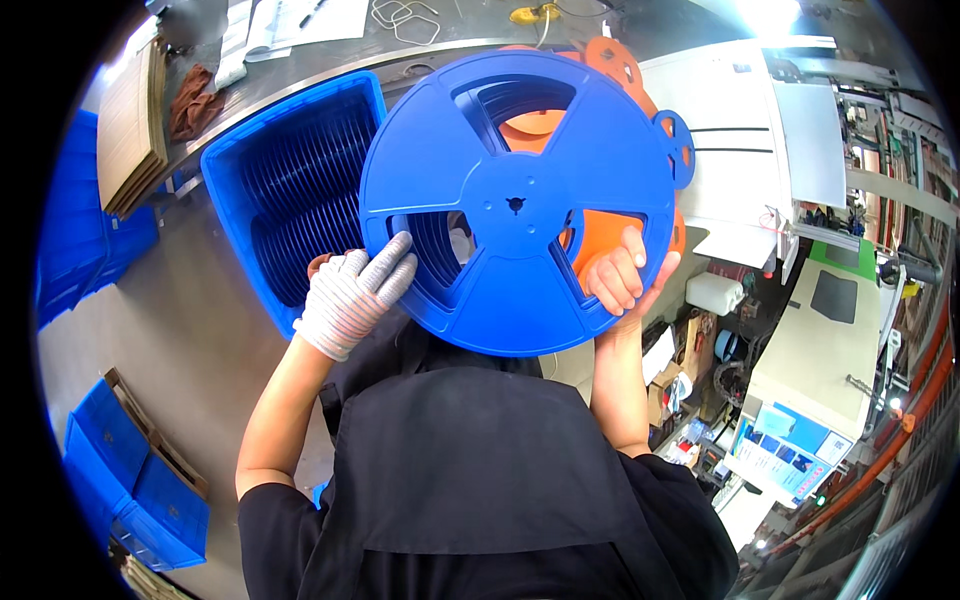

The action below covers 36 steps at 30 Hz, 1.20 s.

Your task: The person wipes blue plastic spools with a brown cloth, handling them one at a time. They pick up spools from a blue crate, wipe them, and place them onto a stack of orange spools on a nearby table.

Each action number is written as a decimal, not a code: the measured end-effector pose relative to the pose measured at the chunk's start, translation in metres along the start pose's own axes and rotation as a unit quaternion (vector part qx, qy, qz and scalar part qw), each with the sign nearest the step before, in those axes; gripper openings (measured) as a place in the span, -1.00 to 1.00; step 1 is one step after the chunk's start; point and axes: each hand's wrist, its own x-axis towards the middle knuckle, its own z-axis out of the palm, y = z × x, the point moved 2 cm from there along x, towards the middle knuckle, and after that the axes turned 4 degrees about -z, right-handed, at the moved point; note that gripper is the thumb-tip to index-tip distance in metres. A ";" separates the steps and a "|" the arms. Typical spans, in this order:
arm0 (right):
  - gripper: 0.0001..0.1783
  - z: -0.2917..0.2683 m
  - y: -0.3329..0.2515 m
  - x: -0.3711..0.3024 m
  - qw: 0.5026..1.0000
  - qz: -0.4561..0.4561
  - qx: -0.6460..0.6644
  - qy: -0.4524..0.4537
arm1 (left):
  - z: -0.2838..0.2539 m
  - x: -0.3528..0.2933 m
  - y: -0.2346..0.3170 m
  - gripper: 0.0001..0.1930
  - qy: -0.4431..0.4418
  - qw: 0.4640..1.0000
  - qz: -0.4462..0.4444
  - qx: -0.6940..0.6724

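A stack of blue plastic reels (516,285) is held up in front of me, its top face toward me. Several more rims show through the wedge-shaped cutouts. My left hand (352,298), in a striped pale glove, grips the stack's lower left rim, two fingers reaching over the edge by the left cutout. At the lower right, my bare right hand (625,280) hooks its fingers through the right cutout and around the rim. Just left of the stack stands a blue bin (222,165) with rows of dark blue reels (310,185) on edge inside.
Orange reels (612,66) lie behind the stack, beside a white machine surface (735,190). Papers and a cord (408,22) rest on the grey workbench (345,52). Cardboard sheets (133,125) lean at the far left, and blue boxes (140,480) sit on the floor.
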 end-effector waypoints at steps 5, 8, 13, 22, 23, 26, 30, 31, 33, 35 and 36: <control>-0.46 -0.001 -0.006 0.006 0.992 0.025 -0.122 0.026 | 0.010 -0.014 0.010 -0.67 -0.030 0.999 -0.017 0.005; -0.33 -0.009 -0.013 0.007 0.979 0.035 -0.196 0.049 | 0.016 -0.024 0.015 -0.67 -0.024 0.999 -0.026 -0.014; -0.34 -0.019 -0.001 0.015 0.950 0.079 -0.286 0.092 | 0.023 -0.059 0.028 -0.76 0.016 0.806 -0.290 -0.516; -0.47 -0.020 0.025 -0.013 0.958 0.087 -0.215 0.167 | 0.019 -0.149 0.023 -0.72 0.187 0.313 -0.475 -0.801; -0.47 -0.022 0.028 -0.015 0.958 0.088 -0.212 0.172 | 0.022 -0.154 0.020 -0.72 0.188 0.308 -0.474 -0.803; -0.47 -0.022 0.045 -0.019 0.953 0.085 -0.219 0.192 | 0.026 -0.167 0.009 -0.70 0.186 0.286 -0.485 -0.805; -0.47 -0.016 0.076 -0.021 0.939 0.085 -0.241 0.231 | 0.033 -0.185 -0.019 -0.68 0.164 0.276 -0.499 -0.805; -0.47 -0.015 0.084 -0.021 0.933 0.088 -0.248 0.246 | 0.036 -0.195 -0.029 -0.70 0.150 0.275 -0.498 -0.809; -0.47 -0.016 0.098 -0.020 0.925 0.090 -0.253 0.268 | 0.038 -0.204 -0.048 -0.72 0.154 0.322 -0.522 -0.775; -0.46 -0.014 0.114 -0.018 0.918 0.090 -0.248 0.297 | 0.037 -0.208 -0.067 -0.79 0.169 0.383 -0.557 -0.718; -0.46 -0.012 0.120 -0.017 0.915 0.090 -0.244 0.308 | 0.041 -0.214 -0.074 -0.81 0.172 0.431 -0.572 -0.676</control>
